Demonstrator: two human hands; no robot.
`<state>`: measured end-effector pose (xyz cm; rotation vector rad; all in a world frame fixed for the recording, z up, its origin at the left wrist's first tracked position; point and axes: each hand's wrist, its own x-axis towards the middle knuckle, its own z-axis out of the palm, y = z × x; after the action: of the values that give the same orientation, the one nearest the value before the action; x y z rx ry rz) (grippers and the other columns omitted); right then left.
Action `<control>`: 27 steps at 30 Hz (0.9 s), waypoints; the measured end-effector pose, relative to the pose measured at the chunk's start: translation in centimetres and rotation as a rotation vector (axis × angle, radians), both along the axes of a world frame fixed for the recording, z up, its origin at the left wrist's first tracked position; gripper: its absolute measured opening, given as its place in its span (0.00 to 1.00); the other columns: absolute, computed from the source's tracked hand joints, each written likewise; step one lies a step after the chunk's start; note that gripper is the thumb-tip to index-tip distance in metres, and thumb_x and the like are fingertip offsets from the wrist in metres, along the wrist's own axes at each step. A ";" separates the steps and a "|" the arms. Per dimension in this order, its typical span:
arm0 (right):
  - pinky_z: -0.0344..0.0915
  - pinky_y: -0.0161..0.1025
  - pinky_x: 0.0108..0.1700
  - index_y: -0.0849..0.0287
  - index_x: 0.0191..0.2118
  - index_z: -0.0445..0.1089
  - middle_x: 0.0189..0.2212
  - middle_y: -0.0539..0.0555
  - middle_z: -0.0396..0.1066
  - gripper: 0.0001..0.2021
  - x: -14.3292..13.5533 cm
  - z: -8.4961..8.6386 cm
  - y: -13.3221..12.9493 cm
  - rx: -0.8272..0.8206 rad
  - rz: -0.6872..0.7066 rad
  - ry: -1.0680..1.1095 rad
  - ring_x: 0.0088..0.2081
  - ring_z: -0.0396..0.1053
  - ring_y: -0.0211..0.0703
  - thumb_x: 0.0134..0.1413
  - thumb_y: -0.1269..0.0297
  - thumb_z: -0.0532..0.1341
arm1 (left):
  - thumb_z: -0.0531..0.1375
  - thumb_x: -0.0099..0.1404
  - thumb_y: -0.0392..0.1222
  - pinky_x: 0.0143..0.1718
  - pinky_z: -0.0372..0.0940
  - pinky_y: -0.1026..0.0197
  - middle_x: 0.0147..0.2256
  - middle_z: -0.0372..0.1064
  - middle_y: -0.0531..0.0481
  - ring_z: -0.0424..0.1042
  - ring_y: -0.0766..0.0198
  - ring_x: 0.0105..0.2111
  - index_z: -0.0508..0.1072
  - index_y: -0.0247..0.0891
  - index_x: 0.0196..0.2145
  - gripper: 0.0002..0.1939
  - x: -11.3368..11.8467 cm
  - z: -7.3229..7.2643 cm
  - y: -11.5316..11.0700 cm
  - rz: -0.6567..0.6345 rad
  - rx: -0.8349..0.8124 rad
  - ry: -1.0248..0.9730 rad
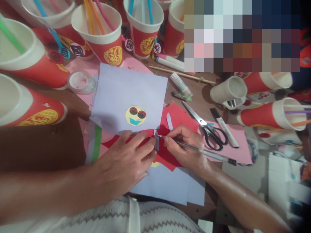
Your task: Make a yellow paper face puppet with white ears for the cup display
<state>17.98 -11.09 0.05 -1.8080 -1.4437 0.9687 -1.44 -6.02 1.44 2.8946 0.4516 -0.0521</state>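
Observation:
My right hand pinches a clear pen, its tip touching a small lavender paper strip on red paper. My left hand lies spread and flat over the red paper, its fingertips beside that strip. Another pale strip rests on the red paper above my right hand. Just beyond my left hand is a lavender sheet bearing a yellow round face with dark red-and-black eyes and a blue mouth. More lavender sheets show below the hands.
Several red-and-white paper cups with colored straws line the back and left. Black-handled scissors, a marker, a glue stick and a wooden stick lie at the right. A small clear tub stands left of the sheet.

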 end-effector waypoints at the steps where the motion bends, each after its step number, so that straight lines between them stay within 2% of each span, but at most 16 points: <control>1: 0.59 0.30 0.21 0.57 0.27 0.62 0.18 0.45 0.67 0.07 0.0 0.0 0.0 0.007 0.008 -0.007 0.19 0.64 0.33 0.52 0.64 0.60 | 0.53 0.64 0.48 0.44 0.56 0.47 0.52 0.64 0.44 0.59 0.49 0.50 0.68 0.38 0.48 0.17 0.0 0.0 0.0 -0.001 0.004 0.000; 6: 0.58 0.30 0.22 0.57 0.27 0.62 0.18 0.45 0.67 0.07 -0.1 0.2 0.0 0.006 0.049 -0.088 0.19 0.64 0.32 0.53 0.64 0.59 | 0.50 0.66 0.47 0.43 0.56 0.46 0.51 0.64 0.45 0.59 0.49 0.50 0.68 0.37 0.48 0.17 -0.1 -0.1 -0.1 -0.036 0.009 0.017; 12: 0.57 0.30 0.21 0.57 0.28 0.62 0.17 0.44 0.66 0.07 -0.2 0.2 0.2 0.042 0.060 -0.133 0.18 0.63 0.32 0.53 0.64 0.60 | 0.49 0.66 0.44 0.42 0.56 0.45 0.50 0.65 0.46 0.58 0.49 0.50 0.68 0.37 0.48 0.16 0.0 -0.5 -0.2 -0.020 0.020 -0.007; 17: 0.58 0.30 0.23 0.57 0.28 0.64 0.18 0.45 0.68 0.06 -0.3 0.2 0.1 0.029 0.054 -0.142 0.19 0.65 0.32 0.53 0.63 0.60 | 0.49 0.67 0.44 0.42 0.56 0.46 0.49 0.66 0.45 0.60 0.49 0.49 0.68 0.36 0.48 0.16 0.2 -0.2 0.0 -0.047 0.039 0.007; 24: 0.60 0.30 0.20 0.56 0.26 0.63 0.17 0.46 0.68 0.07 -0.1 0.0 0.1 0.010 -0.021 0.005 0.18 0.65 0.34 0.51 0.65 0.60 | 0.51 0.66 0.45 0.42 0.55 0.47 0.49 0.66 0.45 0.59 0.49 0.49 0.68 0.37 0.49 0.17 0.1 0.0 0.0 -0.046 0.042 -0.001; 27: 0.58 0.30 0.19 0.56 0.25 0.62 0.16 0.45 0.66 0.07 0.0 0.0 0.0 0.004 -0.006 -0.001 0.17 0.63 0.33 0.50 0.66 0.60 | 0.50 0.66 0.45 0.42 0.55 0.47 0.49 0.66 0.45 0.60 0.49 0.49 0.67 0.37 0.49 0.17 0.0 0.1 0.1 -0.051 0.024 0.017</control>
<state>17.98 -11.06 0.06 -1.8095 -1.4388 0.9607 -1.45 -5.93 1.52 2.9314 0.3832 -0.0794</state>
